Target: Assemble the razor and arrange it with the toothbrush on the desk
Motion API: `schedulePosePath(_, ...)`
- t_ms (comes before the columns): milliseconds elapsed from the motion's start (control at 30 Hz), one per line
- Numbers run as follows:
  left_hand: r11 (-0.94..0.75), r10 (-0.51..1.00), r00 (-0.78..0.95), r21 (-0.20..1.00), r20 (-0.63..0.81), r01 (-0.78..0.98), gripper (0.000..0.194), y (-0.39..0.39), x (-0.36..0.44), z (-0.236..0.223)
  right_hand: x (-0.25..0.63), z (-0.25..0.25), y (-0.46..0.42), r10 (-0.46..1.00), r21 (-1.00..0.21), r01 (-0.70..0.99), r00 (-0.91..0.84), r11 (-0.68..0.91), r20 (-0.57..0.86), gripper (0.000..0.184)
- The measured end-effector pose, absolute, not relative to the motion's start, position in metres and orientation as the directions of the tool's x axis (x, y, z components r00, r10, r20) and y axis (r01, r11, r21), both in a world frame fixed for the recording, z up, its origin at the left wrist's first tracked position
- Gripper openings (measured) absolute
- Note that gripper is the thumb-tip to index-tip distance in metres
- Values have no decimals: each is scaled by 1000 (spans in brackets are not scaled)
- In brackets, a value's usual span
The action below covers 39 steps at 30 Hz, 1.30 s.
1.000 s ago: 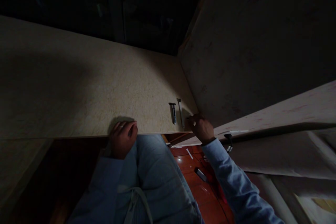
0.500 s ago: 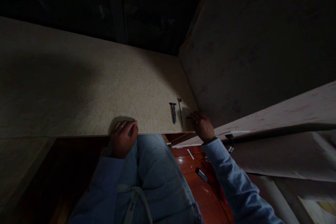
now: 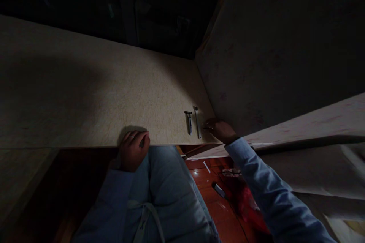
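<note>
A razor [image 3: 189,123] lies on the pale countertop [image 3: 128,91] with its head pointing away from me. Beside it, on the right, is a slim toothbrush [image 3: 197,124], roughly parallel to it. My right hand [image 3: 219,129] is just right of the toothbrush, low over the counter by the wall. Its fingers are bent and pressed together; whatever they hold is hidden in the dim light. At the counter's front edge rests my left hand [image 3: 134,149], fingers curled in, a ring on one finger, nothing visible in it.
A patterned wall [image 3: 256,64] borders the counter on the right, and a dark window [image 3: 99,11] stands behind it. On the reddish floor [image 3: 202,188] below lie a small dark-and-grey object [image 3: 219,190] and a red item [image 3: 248,207].
My right hand has turned flatter and its wrist has shifted right; a small dark thing seen by its fingertips earlier is hard to see now. My left hand, razor and toothbrush have stayed put.
</note>
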<state>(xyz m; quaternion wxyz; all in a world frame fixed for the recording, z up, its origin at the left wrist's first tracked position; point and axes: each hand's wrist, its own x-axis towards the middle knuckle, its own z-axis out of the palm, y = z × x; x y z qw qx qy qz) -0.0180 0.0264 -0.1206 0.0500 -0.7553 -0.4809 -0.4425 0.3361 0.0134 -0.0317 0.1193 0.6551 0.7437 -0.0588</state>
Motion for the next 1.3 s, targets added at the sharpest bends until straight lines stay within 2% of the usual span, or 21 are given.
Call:
schedulePosePath(233,-525,710,152,373,687,765,18,26,-19,-124,334,-27,17,953,61,980,-168,189,-253,30)
schedulePosePath(667,-548,673,162,339,721,765,16,27,-19,-122,337,-19,21,908,48,948,-286,315,-306,26)
schedulePosePath(1167,-528,699,141,373,702,763,18,27,-19,-123,333,-9,18,917,41,964,-237,263,-321,23)
schedulePosePath(1300,-533,693,155,356,704,768,18,27,-20,-123,335,-9,18,918,110,957,-221,270,-328,24)
